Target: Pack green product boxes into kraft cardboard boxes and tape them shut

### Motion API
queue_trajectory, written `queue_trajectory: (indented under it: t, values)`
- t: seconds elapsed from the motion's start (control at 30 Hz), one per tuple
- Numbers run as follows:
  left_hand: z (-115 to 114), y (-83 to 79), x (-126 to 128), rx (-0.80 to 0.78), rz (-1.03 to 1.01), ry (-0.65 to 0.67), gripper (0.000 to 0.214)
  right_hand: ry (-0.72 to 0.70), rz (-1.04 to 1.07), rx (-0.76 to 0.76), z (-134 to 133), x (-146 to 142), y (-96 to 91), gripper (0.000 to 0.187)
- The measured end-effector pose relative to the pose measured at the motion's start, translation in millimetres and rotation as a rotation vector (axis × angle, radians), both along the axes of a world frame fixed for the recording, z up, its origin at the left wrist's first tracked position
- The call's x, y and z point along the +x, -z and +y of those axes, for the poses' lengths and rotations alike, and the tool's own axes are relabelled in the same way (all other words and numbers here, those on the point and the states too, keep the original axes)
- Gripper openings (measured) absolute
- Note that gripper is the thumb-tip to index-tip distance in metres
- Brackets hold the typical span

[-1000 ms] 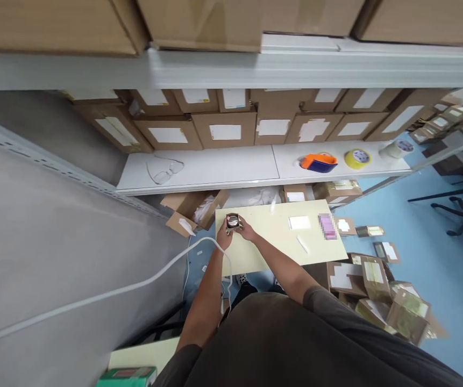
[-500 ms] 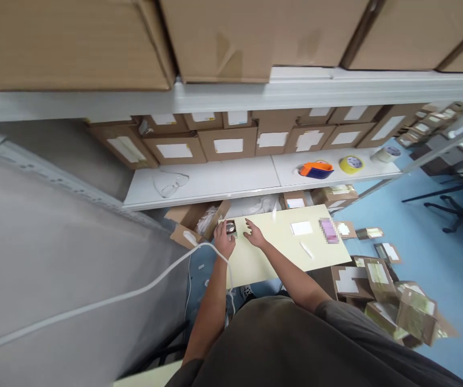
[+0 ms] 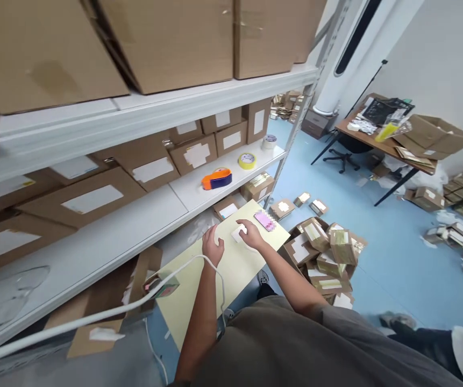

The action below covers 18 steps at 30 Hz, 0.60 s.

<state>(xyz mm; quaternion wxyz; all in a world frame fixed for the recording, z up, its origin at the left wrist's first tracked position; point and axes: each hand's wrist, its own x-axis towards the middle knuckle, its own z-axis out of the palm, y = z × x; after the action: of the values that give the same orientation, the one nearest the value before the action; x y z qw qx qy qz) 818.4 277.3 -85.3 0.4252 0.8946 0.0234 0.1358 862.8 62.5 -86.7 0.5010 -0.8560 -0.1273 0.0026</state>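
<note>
My left hand [image 3: 212,246] is over the middle of the pale yellow tabletop [image 3: 199,279], its fingers slightly curved and the thumb apart. I see nothing held in it. My right hand [image 3: 250,235] reaches over a stack of white labels or paper [image 3: 238,233], thumb and fingers apart; whether it touches the paper I cannot tell. Just beyond it lies a pink-screened phone [image 3: 264,220], partly blurred out. A small open box [image 3: 163,285] stands at the tabletop's left edge, partly behind a white cable [image 3: 134,305].
A shelf [image 3: 162,207] behind the tabletop bears an orange and blue tape dispenser [image 3: 216,179], yellow tape [image 3: 247,160], white tape [image 3: 269,141], glasses [image 3: 17,295] and labelled cartons [image 3: 152,169]. Small boxes [image 3: 328,252] are piled at right. Another person's leg [image 3: 425,344] shows lower right.
My view has turned right. My left hand has let go of the small box and moved right along the tabletop. My right hand has moved right to the white paper.
</note>
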Motion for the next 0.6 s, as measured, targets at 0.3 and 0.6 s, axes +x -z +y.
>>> queue_trajectory:
  t: [0.3,0.6]
  values:
    - [-66,0.2,42,0.016,0.052,-0.105,0.060,-0.083,-0.197,0.011,-47,136,-42.1,0.057]
    - [-48,0.0,-3,0.037,0.079,-0.400,0.058,-0.426,-0.282,-0.130,44,270,-66.7,0.057]
